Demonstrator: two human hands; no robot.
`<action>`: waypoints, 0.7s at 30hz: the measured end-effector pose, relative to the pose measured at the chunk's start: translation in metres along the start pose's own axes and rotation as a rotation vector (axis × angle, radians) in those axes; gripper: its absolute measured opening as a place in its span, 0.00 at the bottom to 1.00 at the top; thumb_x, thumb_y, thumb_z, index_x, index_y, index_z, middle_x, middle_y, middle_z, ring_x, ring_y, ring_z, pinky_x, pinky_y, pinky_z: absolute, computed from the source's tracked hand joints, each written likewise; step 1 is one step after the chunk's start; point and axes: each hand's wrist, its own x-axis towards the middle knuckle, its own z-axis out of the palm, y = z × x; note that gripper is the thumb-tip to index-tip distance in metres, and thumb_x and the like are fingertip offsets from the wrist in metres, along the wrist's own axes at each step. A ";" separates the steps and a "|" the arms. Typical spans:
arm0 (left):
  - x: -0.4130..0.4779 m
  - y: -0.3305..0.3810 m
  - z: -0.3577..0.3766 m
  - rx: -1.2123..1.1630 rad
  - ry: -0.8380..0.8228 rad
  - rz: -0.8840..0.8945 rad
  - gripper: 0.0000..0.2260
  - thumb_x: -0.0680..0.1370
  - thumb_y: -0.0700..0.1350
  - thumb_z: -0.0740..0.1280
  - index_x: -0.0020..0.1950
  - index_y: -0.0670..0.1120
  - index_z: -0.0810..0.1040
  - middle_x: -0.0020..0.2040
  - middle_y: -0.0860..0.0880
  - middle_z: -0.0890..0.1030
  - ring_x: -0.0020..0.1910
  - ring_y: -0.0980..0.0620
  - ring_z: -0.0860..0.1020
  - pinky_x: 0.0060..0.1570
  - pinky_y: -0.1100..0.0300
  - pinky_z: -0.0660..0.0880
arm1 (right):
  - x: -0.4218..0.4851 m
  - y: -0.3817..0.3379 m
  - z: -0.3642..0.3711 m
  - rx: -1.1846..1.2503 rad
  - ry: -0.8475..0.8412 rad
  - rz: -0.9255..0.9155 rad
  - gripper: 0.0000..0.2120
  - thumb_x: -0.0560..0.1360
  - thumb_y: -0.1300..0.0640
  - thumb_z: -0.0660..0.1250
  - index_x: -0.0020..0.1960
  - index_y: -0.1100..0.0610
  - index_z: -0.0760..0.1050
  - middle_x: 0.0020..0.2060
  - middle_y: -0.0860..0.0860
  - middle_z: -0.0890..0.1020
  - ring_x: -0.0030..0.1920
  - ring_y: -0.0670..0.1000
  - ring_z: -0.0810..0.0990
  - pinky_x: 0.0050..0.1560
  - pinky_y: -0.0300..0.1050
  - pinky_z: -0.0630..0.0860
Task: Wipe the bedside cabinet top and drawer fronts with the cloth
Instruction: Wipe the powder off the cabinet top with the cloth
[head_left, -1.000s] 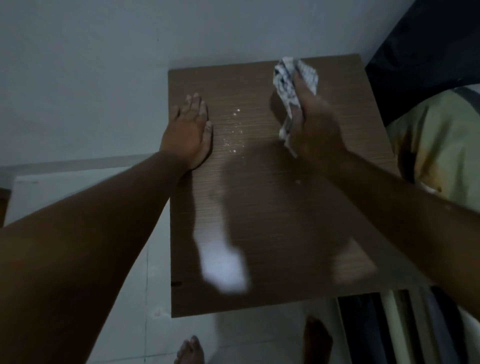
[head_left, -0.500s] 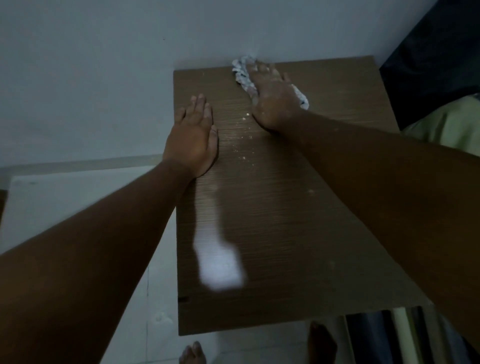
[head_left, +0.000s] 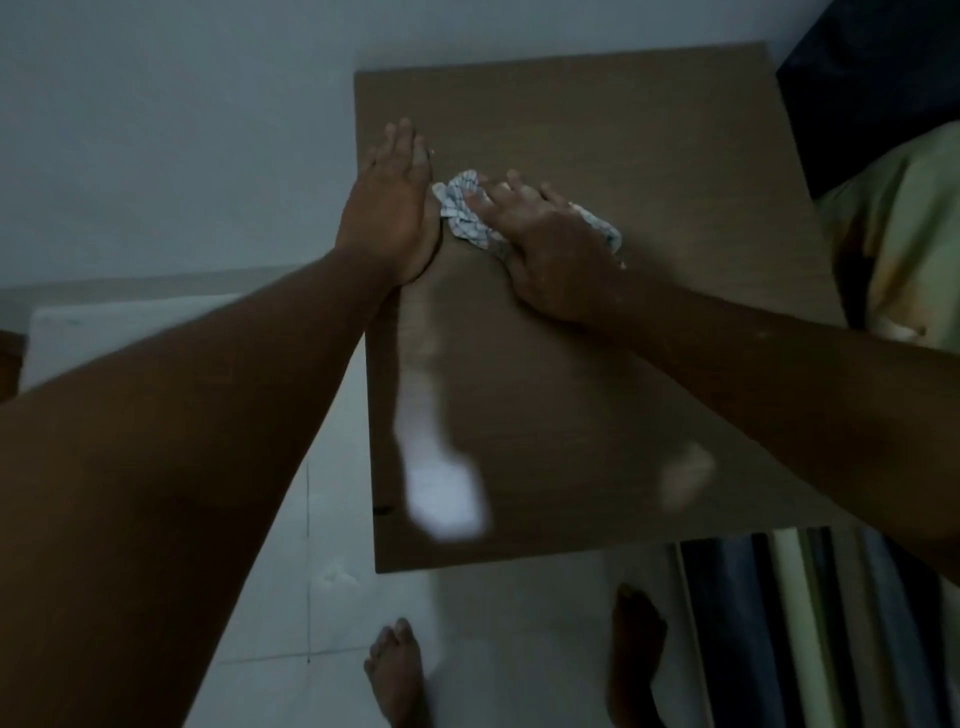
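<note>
Now: my right hand (head_left: 550, 244) presses a checked cloth (head_left: 465, 210) onto the bedside cabinet top (head_left: 623, 130), right beside my left hand (head_left: 392, 208).

Seen from above, the cloth lies bunched under my right palm and fingers, its long axis running left to right; one end pokes out at my fingertips and touches the side of my left hand, the other shows behind my knuckles. My right grip is flat and spread, pinning the cloth rather than clutching it. My left grip is open, palm down, holding nothing, on the surface's left edge. I judge the cloth has little room left on that side. Drawer fronts are out of sight.
</note>
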 end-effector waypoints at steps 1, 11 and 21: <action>0.001 0.001 -0.001 0.006 0.002 0.003 0.26 0.84 0.45 0.51 0.81 0.36 0.55 0.82 0.36 0.53 0.82 0.40 0.51 0.80 0.49 0.49 | -0.009 -0.004 0.001 -0.001 -0.006 -0.016 0.26 0.82 0.55 0.53 0.79 0.54 0.58 0.77 0.55 0.63 0.77 0.60 0.58 0.76 0.57 0.56; -0.005 0.004 -0.001 0.032 0.008 -0.014 0.26 0.85 0.47 0.49 0.81 0.36 0.54 0.82 0.37 0.52 0.82 0.41 0.50 0.79 0.51 0.47 | -0.109 -0.051 0.029 0.022 -0.121 -0.175 0.30 0.81 0.56 0.58 0.80 0.51 0.53 0.79 0.52 0.58 0.78 0.57 0.56 0.77 0.56 0.54; -0.007 0.003 -0.001 0.039 -0.004 -0.035 0.26 0.85 0.48 0.48 0.82 0.38 0.53 0.82 0.38 0.52 0.82 0.42 0.49 0.79 0.54 0.45 | -0.192 -0.097 0.046 0.115 -0.173 -0.226 0.30 0.79 0.61 0.62 0.79 0.53 0.58 0.78 0.53 0.62 0.78 0.56 0.58 0.77 0.52 0.50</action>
